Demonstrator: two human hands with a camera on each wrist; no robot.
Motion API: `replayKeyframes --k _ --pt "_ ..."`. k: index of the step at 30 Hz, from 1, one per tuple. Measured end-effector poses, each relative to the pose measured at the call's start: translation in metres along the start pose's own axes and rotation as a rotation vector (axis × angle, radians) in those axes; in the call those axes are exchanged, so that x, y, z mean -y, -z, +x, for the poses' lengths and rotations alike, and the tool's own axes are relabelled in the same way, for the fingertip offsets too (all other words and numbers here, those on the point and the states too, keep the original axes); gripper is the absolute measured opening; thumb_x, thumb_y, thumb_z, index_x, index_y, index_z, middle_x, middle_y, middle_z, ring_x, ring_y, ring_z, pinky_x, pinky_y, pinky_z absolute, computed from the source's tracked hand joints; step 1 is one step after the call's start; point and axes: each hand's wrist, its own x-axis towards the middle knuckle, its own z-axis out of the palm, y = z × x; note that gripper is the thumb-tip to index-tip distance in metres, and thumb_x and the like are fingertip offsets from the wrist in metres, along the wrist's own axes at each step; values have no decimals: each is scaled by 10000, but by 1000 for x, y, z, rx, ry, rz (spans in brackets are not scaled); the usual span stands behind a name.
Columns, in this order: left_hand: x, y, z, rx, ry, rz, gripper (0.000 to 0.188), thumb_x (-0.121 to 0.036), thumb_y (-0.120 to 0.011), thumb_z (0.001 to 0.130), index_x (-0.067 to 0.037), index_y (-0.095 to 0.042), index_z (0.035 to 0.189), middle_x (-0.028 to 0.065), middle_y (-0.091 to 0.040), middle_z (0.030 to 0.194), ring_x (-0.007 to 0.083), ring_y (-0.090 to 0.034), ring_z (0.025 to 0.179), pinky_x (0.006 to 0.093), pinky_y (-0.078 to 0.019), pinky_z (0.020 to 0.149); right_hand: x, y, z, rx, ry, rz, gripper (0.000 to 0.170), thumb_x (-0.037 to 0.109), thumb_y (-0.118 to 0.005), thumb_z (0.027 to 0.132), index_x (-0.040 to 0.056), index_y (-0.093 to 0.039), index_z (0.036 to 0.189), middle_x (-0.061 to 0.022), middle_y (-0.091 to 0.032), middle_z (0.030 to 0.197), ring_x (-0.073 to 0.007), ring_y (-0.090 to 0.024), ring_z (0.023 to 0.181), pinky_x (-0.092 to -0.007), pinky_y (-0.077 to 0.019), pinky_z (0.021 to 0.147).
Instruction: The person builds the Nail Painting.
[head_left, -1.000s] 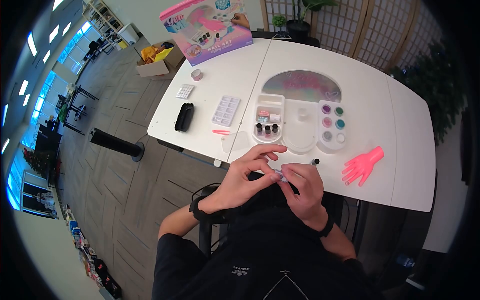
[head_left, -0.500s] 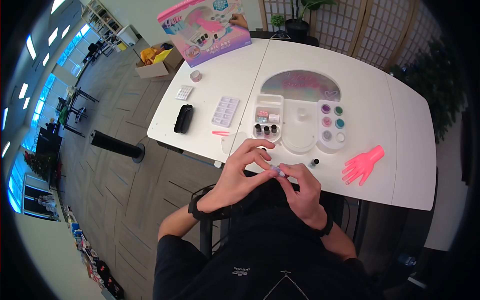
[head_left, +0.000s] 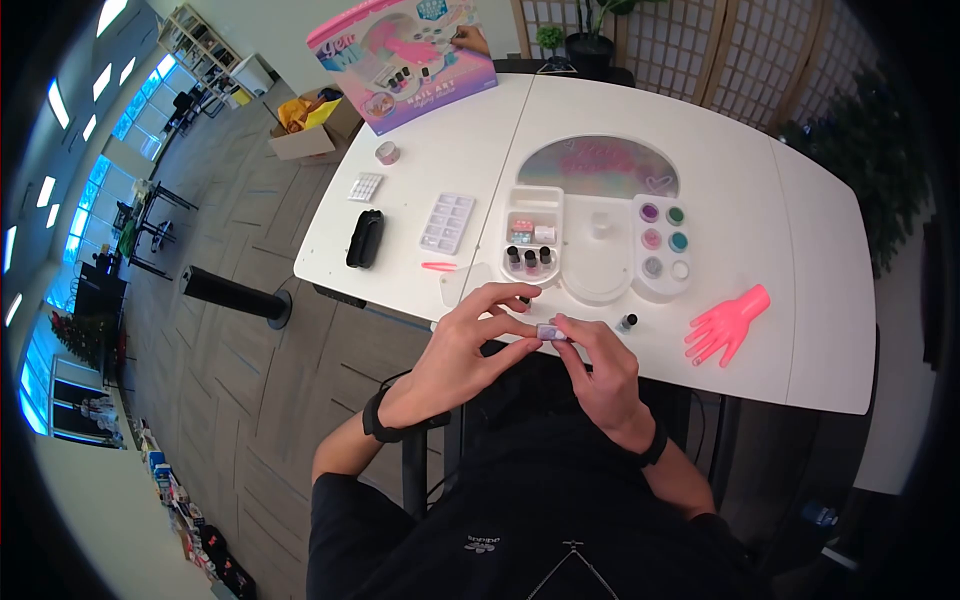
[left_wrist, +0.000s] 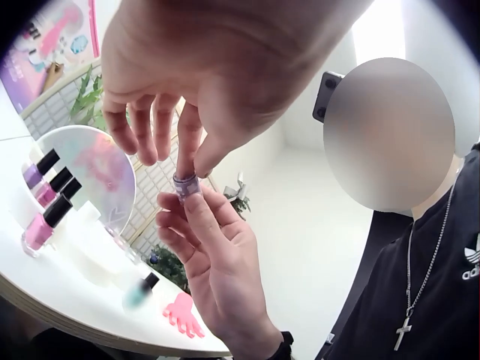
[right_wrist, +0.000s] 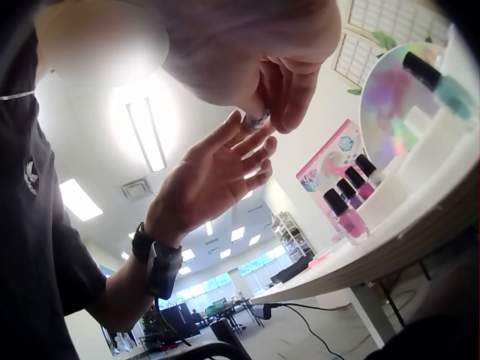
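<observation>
In front of the table's near edge, my left hand [head_left: 455,350] and right hand [head_left: 606,375] meet at a small lilac patterned roll [head_left: 547,332]. Thumb and forefinger of the left pinch one end; its other fingers spread loosely above. The right thumb and fingers hold the other end. In the left wrist view, the roll [left_wrist: 187,187] appears as a short cylinder between both hands' fingertips. A dark-capped nail polish bottle [head_left: 627,323] stands just beyond the right hand, and a pink model hand [head_left: 727,326] lies farther right.
Behind the hands stands a white nail station with a polish rack [head_left: 530,276], several glitter pots [head_left: 662,285] and a shiny half-round backboard [head_left: 600,165]. To the left are pink tweezers [head_left: 438,267], a white compartment tray [head_left: 447,223], a black case [head_left: 365,240] and the product box [head_left: 405,65].
Both hands have shifted slightly left and up with the roll between them. More of the roll shows now, as the fingertips have drawn a little apart.
</observation>
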Motion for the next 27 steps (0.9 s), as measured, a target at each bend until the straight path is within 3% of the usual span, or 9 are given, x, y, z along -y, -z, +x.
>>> replayKeyframes --k 5,9,12,18,23,27 --pt "-5 6 6 -72 -74 132 212 -105 -864 895 -28 -770 1069 111 -693 1386 296 -717 1141 396 -583 965 -1 -1 1 26 24 -16 376 -43 -816 908 -6 -695 1262 -147 -767 1093 -312 -759 955 -392 -618 806" --pt "2 13 15 140 -81 178 235 -110 -846 923 -41 -739 1120 100 -761 1174 282 -730 1066 400 -582 906 2 -3 3 28 7 -25 357 -34 -809 919 -10 -696 1257 -144 -768 1095 -308 -758 961 -388 -614 811" --pt "5 16 27 235 17 88 216 -131 -830 945 -47 -748 1125 102 -763 1097 271 -726 1018 404 -577 894 -1 -6 4 13 -11 -26 350 -30 -807 924 -18 -694 1254 -142 -767 1098 -310 -757 959 -388 -613 814" --pt "7 32 55 400 7 143 232 -186 -824 959 -65 -767 1149 110 -752 1080 274 -715 966 406 -573 875 -10 -13 6 -4 -45 -28 426 -9 -820 922 -24 -661 1316 -150 -766 1109 -300 -761 970 -382 -611 816" --pt "30 39 90 286 -28 173 226 -197 -814 963 -58 -766 1135 123 -760 1060 281 -699 948 415 -565 860 -14 -20 6 -63 -157 61 571 20 -814 937 -27 -564 1448 -184 -737 1218 -316 -743 1072 -405 -607 874" --pt "70 28 126 166 -108 340 212 -229 -793 972 -52 -734 1072 124 -758 1052 300 -694 964 443 -559 856 -29 -20 -4 19 -136 -2 558 40 -772 969 -32 -532 1467 -211 -691 1304 -371 -701 1156 -447 -580 964"
